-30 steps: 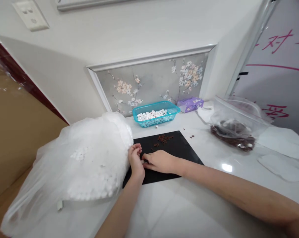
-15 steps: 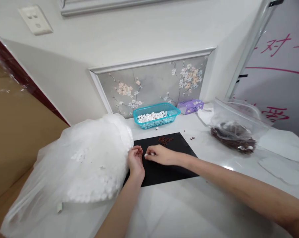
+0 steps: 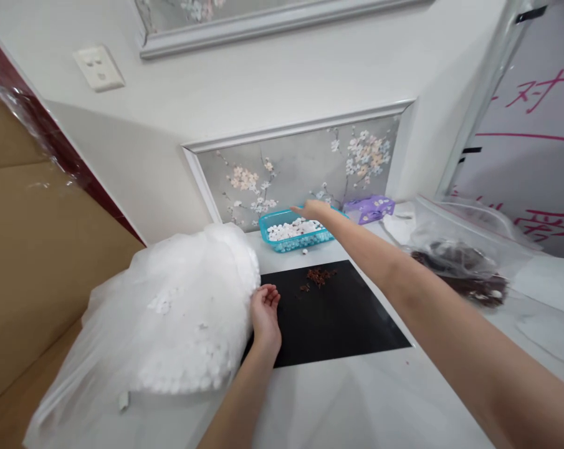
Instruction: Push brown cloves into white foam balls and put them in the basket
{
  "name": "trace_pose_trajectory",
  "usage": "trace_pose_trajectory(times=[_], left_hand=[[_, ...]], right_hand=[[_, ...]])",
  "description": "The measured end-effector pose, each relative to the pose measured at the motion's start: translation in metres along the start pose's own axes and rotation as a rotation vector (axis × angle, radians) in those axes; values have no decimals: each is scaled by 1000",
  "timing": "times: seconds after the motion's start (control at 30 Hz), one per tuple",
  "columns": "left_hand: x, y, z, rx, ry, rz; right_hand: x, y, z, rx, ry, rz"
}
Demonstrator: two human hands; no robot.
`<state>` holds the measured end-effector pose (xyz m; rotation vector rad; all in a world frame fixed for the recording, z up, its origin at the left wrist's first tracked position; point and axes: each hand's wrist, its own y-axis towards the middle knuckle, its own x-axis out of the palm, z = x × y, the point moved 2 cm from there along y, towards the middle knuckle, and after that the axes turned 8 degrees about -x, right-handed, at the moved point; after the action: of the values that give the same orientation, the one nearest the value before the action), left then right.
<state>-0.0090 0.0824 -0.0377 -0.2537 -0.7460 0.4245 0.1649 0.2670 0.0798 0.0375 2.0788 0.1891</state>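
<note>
My right hand (image 3: 313, 210) is over the turquoise plastic basket (image 3: 286, 246), near its back rim, with its fingers stretched out to the left and nothing visible in them. Inside the basket lie many small white balls (image 3: 288, 232). My left hand (image 3: 265, 312) rests at the left edge of the black mat (image 3: 338, 324), cupped with loosely bent fingers. Nothing shows in its palm. At the mat's far edge sits a small heap of reddish-brown bits (image 3: 321, 276). A big clear bag of white balls (image 3: 202, 312) leans beside my left hand.
One loose white ball (image 3: 305, 251) lies before the basket. A purple tissue pack (image 3: 369, 209) stands to its right. Farther right is a clear zip bag (image 3: 468, 249) with dark brown stuff inside. A framed floral panel (image 3: 300, 168) is on the wall behind.
My right hand has gone from the mat, where it pinched a white ball, up and away to the basket. My left hand stays cupped at the mat. The camera view has shifted slightly.
</note>
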Motion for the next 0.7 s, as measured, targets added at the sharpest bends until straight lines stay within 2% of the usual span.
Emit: trace_pose_trajectory(times=[0.1,0.23,0.3,0.4,0.53,0.7], left_hand=[[0,-1,-1,-8,-7,-7],[1,-3,-2,-17,-15,-12],[2,-3,-2,-15,-12,-13],[3,-4,-2,-5,-1,-22],[2,-3,-1,8,17,-28],[1,-2,0,0,26,-14]], right_hand=[[10,-13,14,6,-23,124],[29,-57,32,-8,-50,211],[42,-80,36,-67,-145,172],[65,-100,35,-133,-319,7],[83,-98,24,-127,-323,-21],[93,-88,16,-112,-285,-10]])
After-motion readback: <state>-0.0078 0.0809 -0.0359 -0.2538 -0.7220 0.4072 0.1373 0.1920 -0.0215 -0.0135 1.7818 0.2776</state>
